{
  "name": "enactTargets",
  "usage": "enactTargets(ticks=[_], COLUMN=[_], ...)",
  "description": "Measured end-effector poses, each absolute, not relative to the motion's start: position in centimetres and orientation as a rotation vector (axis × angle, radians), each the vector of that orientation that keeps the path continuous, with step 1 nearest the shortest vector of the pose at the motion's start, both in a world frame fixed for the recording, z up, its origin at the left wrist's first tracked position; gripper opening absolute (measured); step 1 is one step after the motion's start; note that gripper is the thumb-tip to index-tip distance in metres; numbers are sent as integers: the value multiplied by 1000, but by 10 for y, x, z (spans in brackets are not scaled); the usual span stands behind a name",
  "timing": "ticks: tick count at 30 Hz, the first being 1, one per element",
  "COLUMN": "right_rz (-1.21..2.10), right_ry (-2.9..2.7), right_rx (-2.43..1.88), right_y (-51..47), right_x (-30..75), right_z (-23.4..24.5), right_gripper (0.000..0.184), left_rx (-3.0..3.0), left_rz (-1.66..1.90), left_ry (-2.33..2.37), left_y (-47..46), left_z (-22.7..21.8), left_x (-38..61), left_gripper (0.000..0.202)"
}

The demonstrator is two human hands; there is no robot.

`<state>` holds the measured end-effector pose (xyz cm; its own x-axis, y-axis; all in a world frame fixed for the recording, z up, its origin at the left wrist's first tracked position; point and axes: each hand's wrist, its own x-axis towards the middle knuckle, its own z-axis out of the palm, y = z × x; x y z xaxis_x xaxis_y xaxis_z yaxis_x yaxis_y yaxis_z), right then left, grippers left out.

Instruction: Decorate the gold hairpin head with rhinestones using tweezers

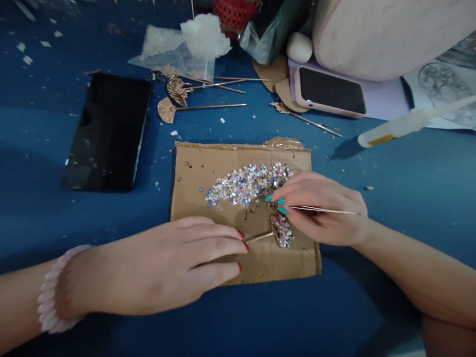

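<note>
Basically everything centers on the cardboard (303, 265). On its near half sits the hairpin (277, 233), gem-covered head toward the cardboard's right edge. The left hand (159, 263) is partly curled, fingertips closed on the rod's plain end, probably to steady it without covering the stones; the grip underneath is hidden. The right hand (323, 208) is pinched shut around tweezers (323, 209), which I'd guess suit gems that tiny, but can't tell if the tips hold one. The loose gems (245, 183) are spread on the cardboard's far half, presumably for short reaches.

Surface-wise, it's a blue table (372, 307) with pale scraps. Left of the cardboard lies a black tablet (107, 134); beyond it, more metal hairpins (208, 106) and a pink-cased phone (330, 91); off its far-right corner, a white bottle (397, 130). Room beyond the table isn't really visible.
</note>
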<state>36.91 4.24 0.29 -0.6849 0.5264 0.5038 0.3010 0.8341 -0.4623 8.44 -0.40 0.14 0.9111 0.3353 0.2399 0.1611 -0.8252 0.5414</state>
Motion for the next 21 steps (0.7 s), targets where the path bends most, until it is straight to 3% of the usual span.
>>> enactTargets(ticks=[9,21], right_rz=[337,-14], right_ry=[-2262,-2049], right_rx=[-653,-1012], right_y=[43,32], right_x=[370,374], right_z=[-7,-21], right_gripper=[24,8], left_rx=[2678,2895], left_rz=[349,273], left_ry=[340,447], left_y=[-6,-16], left_z=[1,0], left_x=[86,77], left_gripper=[37,36])
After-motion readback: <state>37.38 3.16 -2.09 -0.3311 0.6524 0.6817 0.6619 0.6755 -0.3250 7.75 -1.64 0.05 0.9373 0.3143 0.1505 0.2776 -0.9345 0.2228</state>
